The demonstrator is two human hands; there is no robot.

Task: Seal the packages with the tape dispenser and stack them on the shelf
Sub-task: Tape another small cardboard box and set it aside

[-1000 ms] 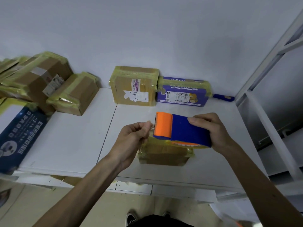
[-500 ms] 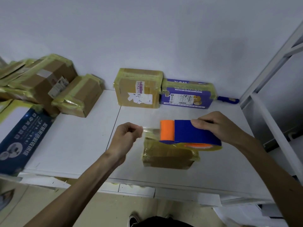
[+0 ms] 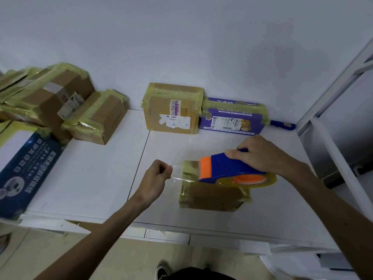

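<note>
Fingers (image 3: 164, 171) of the left hand (image 3: 156, 179) pinch the free tape (image 3: 181, 175) end; the sealing step is in hand.
The right hand (image 3: 260, 156) is curled round the dispenser (image 3: 226, 168), held over the box (image 3: 212, 196) that lies near the front edge of the desk (image 3: 96, 178), right of its middle. A short clear strip is stretched between the hands. Next, I judge, the end must be pressed on the box's left side and the dispenser drawn across the top.
</note>
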